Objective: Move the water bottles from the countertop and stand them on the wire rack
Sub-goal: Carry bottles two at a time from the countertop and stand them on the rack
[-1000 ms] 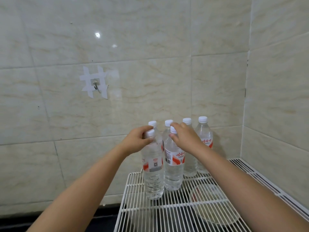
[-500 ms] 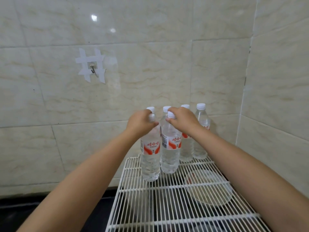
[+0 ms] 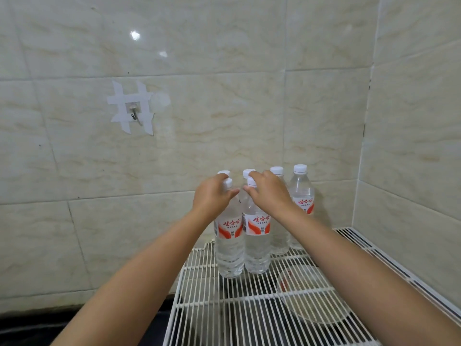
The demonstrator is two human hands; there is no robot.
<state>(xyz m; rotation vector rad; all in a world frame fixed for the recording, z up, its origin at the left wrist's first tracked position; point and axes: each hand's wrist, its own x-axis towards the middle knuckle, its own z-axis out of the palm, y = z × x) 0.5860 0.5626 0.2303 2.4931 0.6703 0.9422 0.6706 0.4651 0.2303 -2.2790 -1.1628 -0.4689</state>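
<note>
Left hand (image 3: pixel 212 196) grips the front-left clear plastic bottle (image 3: pixel 229 245) by its neck. Right hand (image 3: pixel 268 193) pinches the front-right bottle (image 3: pixel 257 245) likewise, both upright on the white wire rack (image 3: pixel 224 308)

The left hand (image 3: pixel 213 196) covers the neck of the front left bottle (image 3: pixel 229 242), and the right hand (image 3: pixel 268 193) covers the neck of the front right bottle (image 3: pixel 258 242). Behind them, two rear bottles show little more than their caps (image 3: pixel 249 172). The wire rack (image 3: pixel 224 308) runs off the bottom edge. A round dish (image 3: pixel 309 295) under its wires is blurred, its contents unclear.
</note>
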